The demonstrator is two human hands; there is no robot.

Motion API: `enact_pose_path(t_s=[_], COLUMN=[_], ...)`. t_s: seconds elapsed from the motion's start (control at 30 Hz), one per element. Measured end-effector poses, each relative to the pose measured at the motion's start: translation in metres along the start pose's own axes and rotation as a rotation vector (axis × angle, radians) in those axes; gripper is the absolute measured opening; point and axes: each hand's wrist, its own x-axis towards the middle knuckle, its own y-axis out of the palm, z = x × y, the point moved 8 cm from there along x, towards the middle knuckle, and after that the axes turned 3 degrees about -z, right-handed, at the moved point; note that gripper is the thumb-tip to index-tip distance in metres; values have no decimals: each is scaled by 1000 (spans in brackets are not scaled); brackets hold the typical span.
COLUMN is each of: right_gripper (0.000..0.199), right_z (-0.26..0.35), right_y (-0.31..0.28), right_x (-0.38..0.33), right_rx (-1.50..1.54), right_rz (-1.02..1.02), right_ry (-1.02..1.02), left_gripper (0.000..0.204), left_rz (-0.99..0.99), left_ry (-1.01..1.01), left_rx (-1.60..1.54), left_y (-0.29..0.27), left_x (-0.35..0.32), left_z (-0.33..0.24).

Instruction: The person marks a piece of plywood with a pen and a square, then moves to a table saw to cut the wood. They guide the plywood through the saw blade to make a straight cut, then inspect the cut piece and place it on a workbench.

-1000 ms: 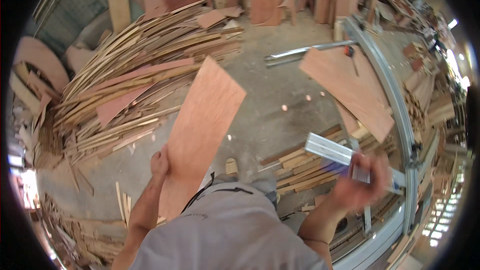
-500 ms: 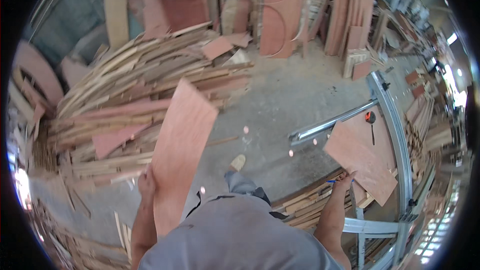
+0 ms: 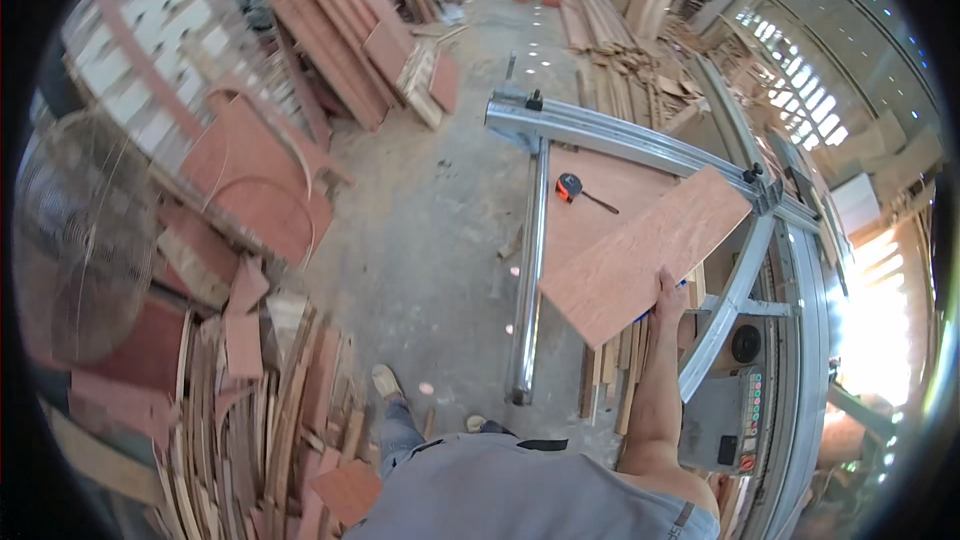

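Note:
My right hand (image 3: 668, 292) grips the near edge of a rectangular plywood board (image 3: 640, 255), thumb on top. A blue pen (image 3: 643, 316) shows partly beside that hand, mostly hidden by the hand and board. The board slants over a metal frame and a wider plywood sheet (image 3: 582, 230). On that sheet rests an orange and black tape measure (image 3: 568, 187) with a dark strap. My left hand is out of view. A reddish plywood piece (image 3: 347, 492) shows at my left side, its rest hidden by my body.
A metal sliding rail (image 3: 640, 145) crosses beyond the board, and a round bar (image 3: 530, 290) runs toward me. A button panel (image 3: 750, 420) stands at the right. Wood strips (image 3: 230, 440) pile at the left. A large fan (image 3: 85, 230) and leaning plywood sheets (image 3: 340, 30) stand farther off.
My view has swung right toward the metal frame. My left hand and its long board have left view, except perhaps a corner. The right hand's board now lies farther over the frame.

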Motion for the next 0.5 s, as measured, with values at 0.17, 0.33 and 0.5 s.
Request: enact_pose_path(t_s=[0.17,0.33,0.5], right_gripper=[42,46,48], right_z=[44,87,76], right_y=[66,164,274], right_x=[-56,-91,-69], right_rx=[-44,-241,-119], right_rz=[46,-36,35], right_ry=[-106,-163,-128], left_gripper=[58,52,48], left_rz=[68,118,178], left_ry=[181,260,327], left_rx=[149,219,238], left_y=[-24,-47,-34], left_x=[148,262,340], left_z=[-140,-260,-417])
